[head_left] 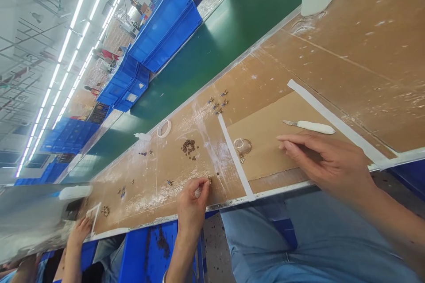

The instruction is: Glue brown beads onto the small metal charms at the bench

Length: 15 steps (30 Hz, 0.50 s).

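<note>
Near the table's front edge, my left hand (191, 205) pinches a small bronze-coloured piece (209, 180) between thumb and fingertips. My right hand (327, 163) hovers over a cardboard sheet (268, 128), thumb and forefinger pressed together; anything between them is too small to make out. Beyond it lies a knife with a white handle (315, 127), its blade pointing left. A small round cup (241, 145) stands on the cardboard, with a few tiny metal bits (242, 159) beside it. Left of the white tape strip (235, 157) is a pile of small brown pieces (189, 146).
Several small gold-and-blue figures (218, 102) lie farther back. A tape roll (164, 128) and a white bottle (142, 136) sit by the green belt (245, 17). Blue crates (166, 22) stand across it. At far left, a co-worker's hand (79, 231) rests on the table.
</note>
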Each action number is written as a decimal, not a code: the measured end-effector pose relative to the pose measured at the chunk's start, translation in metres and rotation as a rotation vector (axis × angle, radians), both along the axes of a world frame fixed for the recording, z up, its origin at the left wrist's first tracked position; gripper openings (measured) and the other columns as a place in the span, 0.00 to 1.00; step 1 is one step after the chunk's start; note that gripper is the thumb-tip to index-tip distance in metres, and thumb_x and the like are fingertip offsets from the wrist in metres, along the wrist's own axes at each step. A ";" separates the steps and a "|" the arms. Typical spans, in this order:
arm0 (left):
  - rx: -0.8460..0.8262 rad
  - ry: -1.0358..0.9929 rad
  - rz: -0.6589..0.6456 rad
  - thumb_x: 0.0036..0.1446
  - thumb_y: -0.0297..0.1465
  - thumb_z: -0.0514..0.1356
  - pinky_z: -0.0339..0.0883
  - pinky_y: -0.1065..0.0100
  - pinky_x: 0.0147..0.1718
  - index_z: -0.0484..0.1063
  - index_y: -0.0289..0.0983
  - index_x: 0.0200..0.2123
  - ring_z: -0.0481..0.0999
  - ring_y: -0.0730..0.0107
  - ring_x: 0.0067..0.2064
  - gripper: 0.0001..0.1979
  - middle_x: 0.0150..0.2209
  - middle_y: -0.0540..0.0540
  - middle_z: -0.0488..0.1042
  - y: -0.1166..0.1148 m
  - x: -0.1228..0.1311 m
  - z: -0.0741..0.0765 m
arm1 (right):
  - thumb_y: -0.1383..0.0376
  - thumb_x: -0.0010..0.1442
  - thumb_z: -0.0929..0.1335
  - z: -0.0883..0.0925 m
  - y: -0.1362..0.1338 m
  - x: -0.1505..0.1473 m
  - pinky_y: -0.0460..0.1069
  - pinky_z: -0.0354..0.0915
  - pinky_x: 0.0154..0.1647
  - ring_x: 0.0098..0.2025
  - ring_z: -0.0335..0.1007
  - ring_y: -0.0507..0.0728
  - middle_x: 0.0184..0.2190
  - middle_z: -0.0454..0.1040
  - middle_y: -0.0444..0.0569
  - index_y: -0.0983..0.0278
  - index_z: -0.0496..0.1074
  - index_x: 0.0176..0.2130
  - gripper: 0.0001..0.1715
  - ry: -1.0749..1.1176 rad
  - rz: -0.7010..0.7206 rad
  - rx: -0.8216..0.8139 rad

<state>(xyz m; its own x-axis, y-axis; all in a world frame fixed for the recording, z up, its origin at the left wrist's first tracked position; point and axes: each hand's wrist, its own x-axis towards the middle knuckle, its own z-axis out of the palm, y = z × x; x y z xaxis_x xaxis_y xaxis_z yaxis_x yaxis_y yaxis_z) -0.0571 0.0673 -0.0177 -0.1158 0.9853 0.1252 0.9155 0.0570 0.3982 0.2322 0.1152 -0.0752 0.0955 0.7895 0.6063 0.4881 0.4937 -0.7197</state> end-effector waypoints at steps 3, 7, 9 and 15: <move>0.077 -0.088 0.023 0.56 0.35 0.62 0.74 0.66 0.36 0.79 0.40 0.30 0.80 0.64 0.34 0.07 0.30 0.48 0.81 -0.010 0.004 0.004 | 0.72 0.60 0.67 0.004 -0.007 0.004 0.50 0.72 0.40 0.35 0.77 0.54 0.34 0.80 0.43 0.53 0.73 0.49 0.19 0.038 -0.033 0.045; 0.192 -0.194 0.001 0.56 0.33 0.64 0.76 0.65 0.41 0.79 0.41 0.34 0.80 0.64 0.37 0.04 0.34 0.48 0.81 -0.032 0.020 0.010 | 0.71 0.60 0.68 0.019 -0.025 -0.006 0.45 0.71 0.40 0.34 0.77 0.52 0.33 0.80 0.44 0.57 0.73 0.47 0.16 -0.032 0.046 0.173; 0.239 -0.262 -0.051 0.56 0.30 0.65 0.76 0.66 0.42 0.79 0.42 0.36 0.80 0.64 0.39 0.04 0.35 0.48 0.81 -0.041 0.033 0.012 | 0.70 0.61 0.67 0.026 -0.036 -0.020 0.44 0.71 0.40 0.35 0.76 0.51 0.34 0.80 0.44 0.58 0.73 0.45 0.13 -0.010 0.179 0.108; 0.321 -0.439 -0.326 0.55 0.19 0.64 0.75 0.69 0.40 0.77 0.40 0.39 0.79 0.68 0.37 0.12 0.35 0.48 0.80 -0.050 0.062 0.021 | 0.70 0.63 0.66 0.027 -0.055 -0.050 0.42 0.70 0.37 0.35 0.74 0.48 0.34 0.77 0.44 0.60 0.74 0.43 0.10 0.164 0.509 -0.103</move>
<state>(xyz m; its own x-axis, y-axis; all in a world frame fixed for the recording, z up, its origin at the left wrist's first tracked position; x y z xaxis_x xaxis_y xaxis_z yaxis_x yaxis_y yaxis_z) 0.0049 0.0176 0.0032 0.0762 0.9000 0.4292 0.6132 -0.3817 0.6916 0.1826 0.0605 -0.0482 -0.2273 0.8153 0.5326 0.0828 0.5611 -0.8236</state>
